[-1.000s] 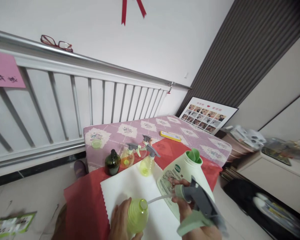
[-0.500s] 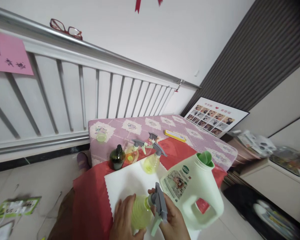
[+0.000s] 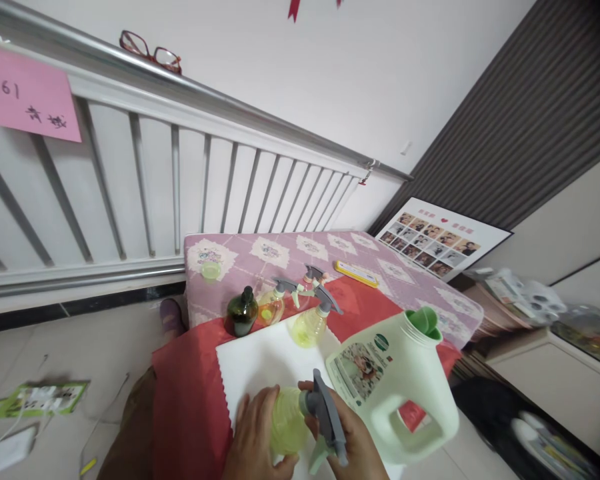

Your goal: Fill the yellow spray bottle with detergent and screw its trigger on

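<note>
My left hand (image 3: pixel 257 437) wraps round a small yellow-green spray bottle (image 3: pixel 286 423) lying on a white cloth (image 3: pixel 260 360). My right hand (image 3: pixel 353 447) grips its grey trigger head (image 3: pixel 325 413), which sits on the bottle's neck. A large pale green detergent jug (image 3: pixel 397 387) with an open mouth stands just right of my hands.
Behind the cloth stand a dark green bottle (image 3: pixel 242 313), an orange spray bottle (image 3: pixel 273 305) and a yellow spray bottle (image 3: pixel 313 320) on a red cloth (image 3: pixel 190 393). A yellow box (image 3: pixel 356 273) lies on the purple tablecloth. A white railing (image 3: pixel 130 187) runs behind; a framed photo board (image 3: pixel 440 237) leans right.
The trigger head with its tube was held apart from the bottle; now it sits on the bottle's neck. The jug now stands free beside my hands. The view has shifted left.
</note>
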`<state>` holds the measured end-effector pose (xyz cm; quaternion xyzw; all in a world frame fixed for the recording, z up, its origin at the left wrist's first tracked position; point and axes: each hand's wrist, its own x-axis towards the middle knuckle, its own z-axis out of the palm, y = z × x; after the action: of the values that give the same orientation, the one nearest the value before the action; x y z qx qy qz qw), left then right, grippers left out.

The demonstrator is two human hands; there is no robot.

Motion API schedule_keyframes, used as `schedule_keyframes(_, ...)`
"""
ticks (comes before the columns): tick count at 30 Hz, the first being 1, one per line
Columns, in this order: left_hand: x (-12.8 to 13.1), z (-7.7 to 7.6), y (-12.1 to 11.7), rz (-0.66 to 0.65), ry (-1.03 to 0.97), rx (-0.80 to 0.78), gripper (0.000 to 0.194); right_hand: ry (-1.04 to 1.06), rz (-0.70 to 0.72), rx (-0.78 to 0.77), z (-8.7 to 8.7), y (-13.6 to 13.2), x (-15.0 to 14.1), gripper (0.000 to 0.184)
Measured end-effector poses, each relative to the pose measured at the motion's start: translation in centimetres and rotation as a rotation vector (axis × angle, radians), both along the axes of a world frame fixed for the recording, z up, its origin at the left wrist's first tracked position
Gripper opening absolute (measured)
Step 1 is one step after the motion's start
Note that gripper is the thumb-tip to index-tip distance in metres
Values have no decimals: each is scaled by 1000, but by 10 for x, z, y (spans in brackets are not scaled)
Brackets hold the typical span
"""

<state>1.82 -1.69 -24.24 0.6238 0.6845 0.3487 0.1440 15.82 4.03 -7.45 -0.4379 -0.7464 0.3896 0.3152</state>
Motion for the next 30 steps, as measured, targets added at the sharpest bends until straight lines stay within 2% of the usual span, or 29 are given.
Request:
schedule_keyframes(4, -3, -5, 1, -49, 77, 119, 91, -52, 7, -30, 2, 1, 2, 38)
schedule_keyframes(7, 1, -6, 2, 26, 85, 157, 91, -109, 29, -17, 4, 2, 3, 38)
schedule_keyframes(11, 3, -5, 3, 28, 40, 113, 91, -179, 89, 67, 10, 3, 3, 34)
schedule_keyframes(15, 3, -7, 3, 22, 34, 92, 89, -250, 159, 137, 24, 2, -1, 33)
schedule_keyframes(20, 3, -5, 2, 7, 0, 41, 89, -296, 203, 119, 39, 4, -1, 32)
schedule_keyframes(27, 0, 11, 1, -27, -61, -61, 86, -333, 257, 34, 46, 10, 3, 30)
schedule_keyframes(30, 2, 12, 1, -7, -79, -61, 87, -356, 287, -19, 49, 13, 4, 34)
